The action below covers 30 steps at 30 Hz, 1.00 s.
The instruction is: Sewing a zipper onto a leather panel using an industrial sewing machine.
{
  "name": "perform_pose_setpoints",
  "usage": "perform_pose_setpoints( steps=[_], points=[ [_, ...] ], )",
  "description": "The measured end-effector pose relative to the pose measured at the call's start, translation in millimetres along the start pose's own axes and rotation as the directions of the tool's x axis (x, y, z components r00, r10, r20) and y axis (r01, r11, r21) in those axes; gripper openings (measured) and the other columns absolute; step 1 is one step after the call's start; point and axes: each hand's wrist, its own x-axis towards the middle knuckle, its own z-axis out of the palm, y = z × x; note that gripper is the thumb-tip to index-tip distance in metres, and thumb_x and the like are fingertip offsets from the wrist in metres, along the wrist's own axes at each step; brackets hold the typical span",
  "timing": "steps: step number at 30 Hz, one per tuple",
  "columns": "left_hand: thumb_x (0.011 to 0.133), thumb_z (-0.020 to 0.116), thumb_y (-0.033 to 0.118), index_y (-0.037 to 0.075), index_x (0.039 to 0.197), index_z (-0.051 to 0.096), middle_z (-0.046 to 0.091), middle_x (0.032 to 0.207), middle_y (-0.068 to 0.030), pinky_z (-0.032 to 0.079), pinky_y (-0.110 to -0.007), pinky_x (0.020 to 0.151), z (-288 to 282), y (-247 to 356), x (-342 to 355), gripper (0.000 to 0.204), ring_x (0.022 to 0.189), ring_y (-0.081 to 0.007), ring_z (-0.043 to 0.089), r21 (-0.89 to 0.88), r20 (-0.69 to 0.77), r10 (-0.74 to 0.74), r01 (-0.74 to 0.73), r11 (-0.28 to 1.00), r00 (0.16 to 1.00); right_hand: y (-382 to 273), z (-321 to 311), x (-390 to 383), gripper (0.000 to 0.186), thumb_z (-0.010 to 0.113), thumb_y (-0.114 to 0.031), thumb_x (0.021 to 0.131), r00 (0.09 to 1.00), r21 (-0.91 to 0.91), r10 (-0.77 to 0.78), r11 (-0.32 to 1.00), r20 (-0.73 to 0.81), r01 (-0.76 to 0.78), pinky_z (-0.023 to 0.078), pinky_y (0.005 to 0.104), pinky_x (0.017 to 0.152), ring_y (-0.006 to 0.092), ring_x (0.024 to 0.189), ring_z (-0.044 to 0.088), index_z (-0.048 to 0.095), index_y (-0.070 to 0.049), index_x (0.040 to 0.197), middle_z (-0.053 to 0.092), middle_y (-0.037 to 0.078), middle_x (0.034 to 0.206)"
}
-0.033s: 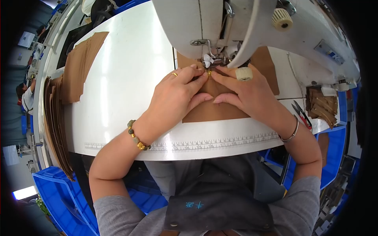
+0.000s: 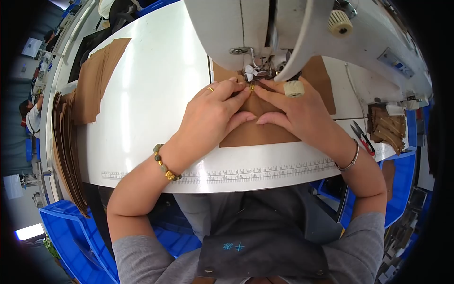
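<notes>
Grey apron (image 2: 265,255) at bottom centre, ruler strip (image 2: 217,176) along the table's near edge above it. Left hand (image 2: 210,111) and right hand (image 2: 305,106) mid-frame, palms down on brown piece (image 2: 260,136); piece lies flat under both, its near edge showing below the thumbs, its far part running under the machine (image 2: 227,33), upper centre. Thumbs angled inward, tips just apart over the piece; index fingers reach up, tips near each other by a small gold bit (image 2: 252,88), just below the presser foot (image 2: 250,72). Thumb-to-index gaps wide both sides; other fingers bunched left, partly hidden right; can't tell if any tips pinch the piece. Snips (image 2: 363,138) and brown strips (image 2: 388,125) right of frame; brown stack (image 2: 101,80) upper left; co-worker (image 2: 34,118) far left.
</notes>
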Motion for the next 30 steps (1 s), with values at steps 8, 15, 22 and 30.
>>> perform_pose_setpoints(
  steps=[8,15,22,30],
  points=[
    [0.086,0.081,0.03,0.002,0.126,0.074,0.071,0.123,-0.0101,0.058,-0.038,0.093,0,0,1,0.05,0.112,-0.0305,0.07,0.014,0.038,-0.045,0.045,0.999,0.998,3,2,0,0.046,0.081,-0.039,0.086,0.999,0.064,0.01,0.998,-0.031,-0.008,0.047,0.0461,0.111,0.0288,0.108,0.067,0.075,-0.003,0.114,0.071,0.011,0.11],
    [0.079,0.084,0.04,0.004,0.123,0.076,0.072,0.125,-0.0096,0.057,-0.039,0.099,-5,15,-7,0.057,0.123,-0.0297,0.068,0.128,0.019,0.013,-0.015,0.992,1.0,17,-9,2,0.028,0.077,-0.018,0.095,0.917,0.957,0.347,0.131,0.199,-0.258,0.05,0.0336,0.102,0.0217,0.107,0.067,0.077,-0.006,0.12,0.073,0.011,0.108],
    [0.076,0.084,0.041,0.002,0.12,0.076,0.073,0.122,-0.0099,0.057,-0.039,0.099,-6,16,-8,0.059,0.121,-0.0293,0.069,0.125,0.012,0.013,-0.014,0.992,1.0,-11,-1,-9,0.054,0.082,-0.037,0.084,1.0,0.001,-0.003,1.0,0.014,0.003,0.047,0.0436,0.11,0.0262,0.118,0.065,0.072,-0.01,0.13,0.074,0.008,0.116],
    [0.077,0.084,0.043,0.002,0.119,0.077,0.073,0.125,-0.0101,0.057,-0.039,0.098,-1,8,-1,0.059,0.121,-0.0299,0.069,0.155,-0.02,0.025,-0.022,0.988,0.999,-3,4,-2,0.053,0.083,-0.037,0.081,1.0,-0.058,-0.008,0.998,-0.016,0.007,0.046,0.047,0.112,0.0277,0.125,0.064,0.073,-0.009,0.124,0.073,0.008,0.119]
  ],
)
